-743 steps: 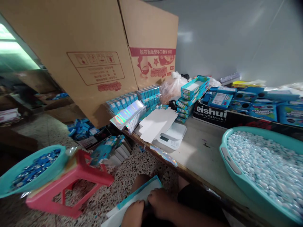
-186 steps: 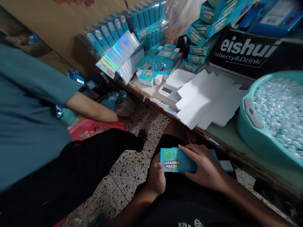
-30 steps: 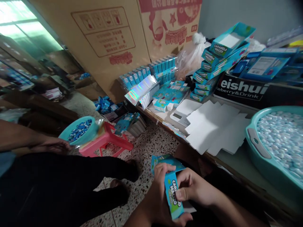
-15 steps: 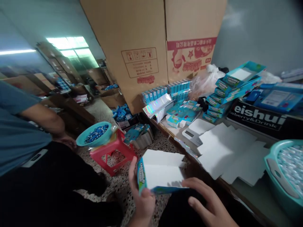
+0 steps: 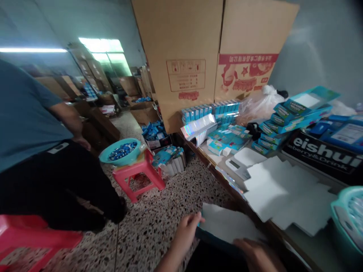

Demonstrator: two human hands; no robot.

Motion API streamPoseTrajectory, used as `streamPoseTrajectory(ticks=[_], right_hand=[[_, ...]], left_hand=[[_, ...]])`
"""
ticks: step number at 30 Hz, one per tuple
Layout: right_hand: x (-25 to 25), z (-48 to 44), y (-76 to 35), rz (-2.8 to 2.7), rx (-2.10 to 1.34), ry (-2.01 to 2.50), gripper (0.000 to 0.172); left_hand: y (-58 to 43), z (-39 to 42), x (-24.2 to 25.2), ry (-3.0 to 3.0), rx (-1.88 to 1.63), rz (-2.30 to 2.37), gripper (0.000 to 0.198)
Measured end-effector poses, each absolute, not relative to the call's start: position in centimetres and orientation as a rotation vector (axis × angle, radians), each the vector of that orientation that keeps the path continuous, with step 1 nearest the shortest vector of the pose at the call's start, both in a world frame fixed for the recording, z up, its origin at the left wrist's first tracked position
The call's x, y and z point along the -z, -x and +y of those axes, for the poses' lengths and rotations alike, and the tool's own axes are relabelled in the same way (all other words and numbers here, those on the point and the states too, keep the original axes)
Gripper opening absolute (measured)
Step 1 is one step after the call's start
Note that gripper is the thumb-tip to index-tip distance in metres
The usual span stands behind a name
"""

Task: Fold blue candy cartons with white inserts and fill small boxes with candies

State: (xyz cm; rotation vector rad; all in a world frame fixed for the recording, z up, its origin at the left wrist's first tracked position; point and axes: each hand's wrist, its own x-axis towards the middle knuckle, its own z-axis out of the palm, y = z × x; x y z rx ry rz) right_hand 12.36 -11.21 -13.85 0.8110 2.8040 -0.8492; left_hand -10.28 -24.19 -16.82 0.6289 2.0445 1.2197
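Observation:
A partly folded cardboard carton (image 5: 227, 221), white inside and blue outside, is held low in front of me, over my lap. My left hand (image 5: 187, 228) is closed on its left end, thumb and fingers pinching the edge. At the near right edge is my right hand (image 5: 255, 253), blurred, its fingers curled over the blue side. The carton's right end is smeared and hard to make out. Flat white carton blanks (image 5: 283, 189) lie fanned out on the table to the right of it.
A white scale (image 5: 241, 162), stacked blue trays (image 5: 272, 132) and a teal basket of wrapped pieces (image 5: 337, 215) stand on the table (image 5: 314, 245). At left, a person (image 5: 31, 113) stands beside a red stool (image 5: 138, 170) bearing a teal bowl (image 5: 107, 155). A big cardboard box (image 5: 181, 34) rises behind.
My view has swung left. The carton has moved lower and right and tipped, its left end panel now mostly hidden. My right hand has shifted down and right, onto its near edge.

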Motion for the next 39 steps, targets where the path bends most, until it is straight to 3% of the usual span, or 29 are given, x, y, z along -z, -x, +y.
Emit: streamPoseTrajectory(ticks=[2,10,14,20,23,26,31,39], right_hand=[[12.3,-12.2,-12.3,2.775,0.753,-0.84,0.052],[10.0,-13.5,-12.8,2.752,0.731,-0.774,0.046],[9.0,-13.3,-12.6,2.696,0.747,-0.805,0.026],[9.7,-12.7,-11.4,2.561,0.719,-0.986,0.019],[10.1,-12.1,-10.8,2.568,0.803,-0.952,0.023],[10.0,-11.7,-10.5,2.585,0.91,-0.946,0.026],[10.1,-11.8,-10.9,2.496,1.198,-0.92,0.025],[11.9,-10.8,-11.8,2.319,1.432,-0.956,0.022]], left_hand=[[10.5,-23.8,16.9,-0.582,-1.121,2.065,0.057],[13.3,-23.6,17.9,-0.682,-0.551,1.897,0.018],[13.5,-22.8,17.5,-0.817,-0.441,1.913,0.023],[13.2,-21.8,16.3,-0.897,-0.462,1.938,0.029],[12.9,-21.9,13.9,-0.927,-0.624,2.064,0.045],[11.3,-22.3,11.0,-1.307,-0.709,2.105,0.042],[7.4,-22.8,10.0,-1.774,-0.208,1.983,0.045],[6.4,-22.1,13.0,-1.849,-0.073,1.998,0.042]])
